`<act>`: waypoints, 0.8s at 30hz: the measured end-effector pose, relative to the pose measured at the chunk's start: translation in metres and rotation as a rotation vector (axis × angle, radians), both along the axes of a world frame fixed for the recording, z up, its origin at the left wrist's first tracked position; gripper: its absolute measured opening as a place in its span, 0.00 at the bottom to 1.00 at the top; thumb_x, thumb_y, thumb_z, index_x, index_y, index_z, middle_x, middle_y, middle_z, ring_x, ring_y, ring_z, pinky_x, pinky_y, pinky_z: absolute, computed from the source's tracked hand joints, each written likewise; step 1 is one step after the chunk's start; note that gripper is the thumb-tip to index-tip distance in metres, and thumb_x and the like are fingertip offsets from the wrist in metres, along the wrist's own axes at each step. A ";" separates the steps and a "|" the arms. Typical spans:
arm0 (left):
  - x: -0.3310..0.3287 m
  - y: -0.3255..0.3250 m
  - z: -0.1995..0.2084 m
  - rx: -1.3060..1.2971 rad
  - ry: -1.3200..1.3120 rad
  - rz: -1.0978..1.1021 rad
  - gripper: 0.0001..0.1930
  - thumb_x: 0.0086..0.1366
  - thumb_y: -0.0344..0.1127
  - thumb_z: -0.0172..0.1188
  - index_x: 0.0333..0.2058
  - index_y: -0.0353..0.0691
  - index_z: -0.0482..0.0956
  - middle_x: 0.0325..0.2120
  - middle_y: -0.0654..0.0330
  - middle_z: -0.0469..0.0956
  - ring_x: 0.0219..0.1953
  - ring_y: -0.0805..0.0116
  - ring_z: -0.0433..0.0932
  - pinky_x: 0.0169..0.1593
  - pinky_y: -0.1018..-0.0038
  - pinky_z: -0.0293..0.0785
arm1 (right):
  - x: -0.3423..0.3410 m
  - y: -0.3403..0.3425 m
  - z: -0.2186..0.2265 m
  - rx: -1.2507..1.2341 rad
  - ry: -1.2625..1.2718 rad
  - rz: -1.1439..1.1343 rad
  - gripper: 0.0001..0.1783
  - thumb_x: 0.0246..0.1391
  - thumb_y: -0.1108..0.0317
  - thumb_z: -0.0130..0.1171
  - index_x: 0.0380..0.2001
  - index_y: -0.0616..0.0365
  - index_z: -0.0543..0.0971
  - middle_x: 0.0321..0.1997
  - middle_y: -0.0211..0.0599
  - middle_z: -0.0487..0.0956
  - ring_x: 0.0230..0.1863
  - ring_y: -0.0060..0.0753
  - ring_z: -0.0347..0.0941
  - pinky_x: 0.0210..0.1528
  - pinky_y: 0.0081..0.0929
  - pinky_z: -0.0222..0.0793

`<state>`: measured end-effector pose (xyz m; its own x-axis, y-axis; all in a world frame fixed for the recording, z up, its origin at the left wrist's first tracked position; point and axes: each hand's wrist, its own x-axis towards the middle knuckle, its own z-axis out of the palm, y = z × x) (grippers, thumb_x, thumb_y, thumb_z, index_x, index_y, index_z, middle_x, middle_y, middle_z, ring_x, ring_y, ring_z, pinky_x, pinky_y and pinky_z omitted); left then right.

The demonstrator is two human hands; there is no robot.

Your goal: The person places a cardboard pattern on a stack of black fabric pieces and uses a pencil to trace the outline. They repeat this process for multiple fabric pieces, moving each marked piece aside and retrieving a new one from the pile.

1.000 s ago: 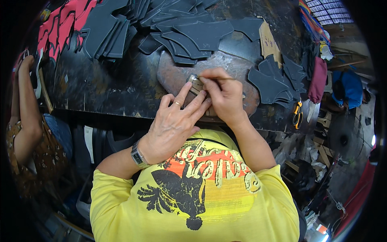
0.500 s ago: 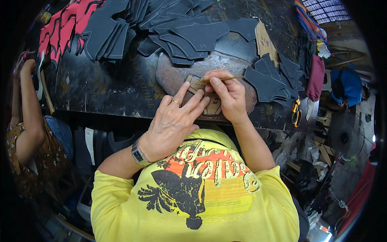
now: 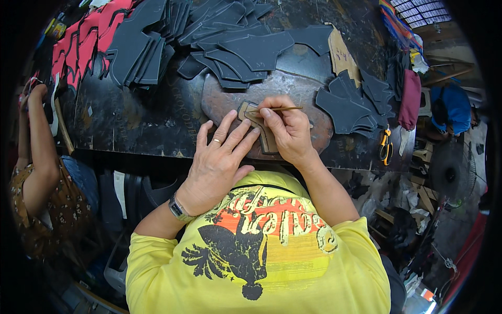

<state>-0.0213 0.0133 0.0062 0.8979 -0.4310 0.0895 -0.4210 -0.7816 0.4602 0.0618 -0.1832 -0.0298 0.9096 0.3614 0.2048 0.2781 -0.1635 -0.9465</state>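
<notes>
A brown cardboard pattern (image 3: 265, 140) lies over a dark cut piece, whose edge shows around it, on a worn rounded board (image 3: 217, 97). My left hand (image 3: 222, 149) is open, with fingers spread. Its index and middle fingertips reach the pattern's left edge, while the thumb lies near the shirt front. My right hand (image 3: 287, 128) pinches a thin brown stick-like marking tool (image 3: 290, 108). The tool's point is down at the upper part of the pattern, partly behind my fingers.
Dark cut pieces (image 3: 251, 49) are heaped at the back, with red pieces (image 3: 94, 31) at far left. More dark pieces (image 3: 342, 107) lie right, near a cardboard strip (image 3: 343, 55) and orange-handled snips (image 3: 386, 146). Another person's arm (image 3: 44, 131) is at left.
The pattern and dark piece have turned, so their lower end looks narrower. My left hand has shifted left with its fingers more spread; my right hand has moved slightly left, still holding the tool.
</notes>
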 end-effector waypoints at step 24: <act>0.008 0.003 -0.001 0.063 -0.058 -0.074 0.34 0.60 0.39 0.73 0.65 0.45 0.75 0.64 0.51 0.73 0.72 0.50 0.66 0.70 0.56 0.63 | -0.003 -0.002 0.006 -0.074 -0.233 0.002 0.01 0.61 0.77 0.58 0.36 0.63 0.78 0.31 0.46 0.79 0.31 0.46 0.78 0.36 0.36 0.73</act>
<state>-0.0130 0.0160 0.0055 0.8575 -0.5023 0.1114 -0.5033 -0.7741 0.3840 0.0591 -0.1851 -0.0239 0.8403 0.3851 0.3817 0.4876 -0.2290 -0.8425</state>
